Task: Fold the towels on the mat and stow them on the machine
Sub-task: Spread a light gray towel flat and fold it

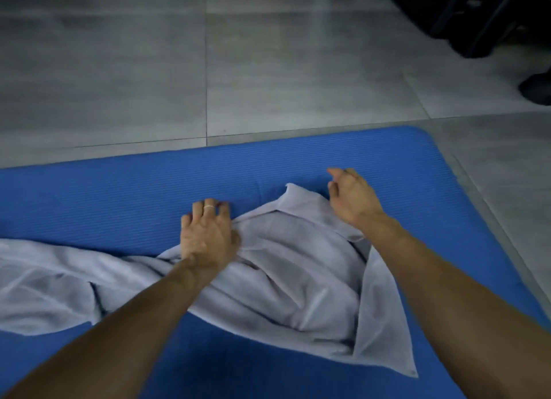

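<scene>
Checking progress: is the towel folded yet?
No. The towel lies crumpled and spread across the mat, with loose wrinkles and no neat fold.
</scene>
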### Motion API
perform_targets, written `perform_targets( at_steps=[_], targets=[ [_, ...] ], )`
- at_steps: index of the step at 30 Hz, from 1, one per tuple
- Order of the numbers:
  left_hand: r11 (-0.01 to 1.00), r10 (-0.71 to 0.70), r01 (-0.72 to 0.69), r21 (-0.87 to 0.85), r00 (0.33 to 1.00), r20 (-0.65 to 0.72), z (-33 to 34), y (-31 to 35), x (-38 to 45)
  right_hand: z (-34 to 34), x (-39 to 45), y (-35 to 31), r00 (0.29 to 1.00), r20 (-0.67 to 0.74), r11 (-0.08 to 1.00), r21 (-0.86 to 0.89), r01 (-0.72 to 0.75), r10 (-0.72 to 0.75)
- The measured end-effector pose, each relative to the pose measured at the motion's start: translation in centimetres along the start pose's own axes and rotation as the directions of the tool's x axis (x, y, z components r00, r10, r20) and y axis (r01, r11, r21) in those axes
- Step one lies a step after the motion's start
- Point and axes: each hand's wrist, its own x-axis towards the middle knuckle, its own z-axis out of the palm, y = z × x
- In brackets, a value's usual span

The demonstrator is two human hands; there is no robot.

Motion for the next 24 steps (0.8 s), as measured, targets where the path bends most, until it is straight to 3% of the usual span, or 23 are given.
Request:
perform_targets(
  at_steps=[3, 5, 7, 11, 13, 15, 20, 24],
  targets=[
    [0.996, 0.052, -0.047, -0.076, 0.997, 0.056, 0.4, -0.2, 0.6, 0.9, 3.3, -1.8, 0.916, 0.335, 0.975, 0.053, 0.217, -0.222],
    [0.994, 0.040, -0.036, -0.106, 0.998, 0.038, 0.0, 1.0, 0.8, 1.4, 3.7, -2.5, 0.844, 0.418, 0.929, 0.002, 0.370, -0.337],
    [0.986, -0.027, 0.032, -0.167, 0.999, 0.031, -1.1, 2.5, 1.9, 0.8, 4.0, -1.9, 0.870, 0.362, 0.942, 0.117, 0.315, -0.336],
    [0.968, 0.057, -0.057, -0.244, 0.998, -0.009, -3.5, 6.9, 6.3, -3.9, 6.2, 3.9, 0.985, 0.167, 0.950, 0.303, -0.079, 0.028],
    [0.940, 0.074, -0.078, -0.333, 0.997, -0.024, -4.4, 9.7, 9.0, -6.5, 7.0, 7.0, 0.976, 0.002, 0.932, 0.296, -0.209, 0.218],
    [0.905, 0.106, -0.094, -0.415, 0.994, 0.006, -4.7, 12.5, 11.3, -8.2, 7.4, 9.4, 0.945, -0.101, 0.933, 0.221, -0.285, 0.312],
    [0.906, 0.327, -0.292, -0.306, 0.943, 0.069, -4.5, 15.1, 11.2, -7.4, 6.9, 10.7, 0.910, -0.176, 0.927, 0.059, -0.370, 0.375],
    [0.904, 0.421, -0.421, -0.074, 0.907, -0.016, -3.5, 7.9, 8.1, -4.4, 3.5, 4.6, 0.968, -0.199, 0.977, -0.113, -0.179, 0.154]
  ],
)
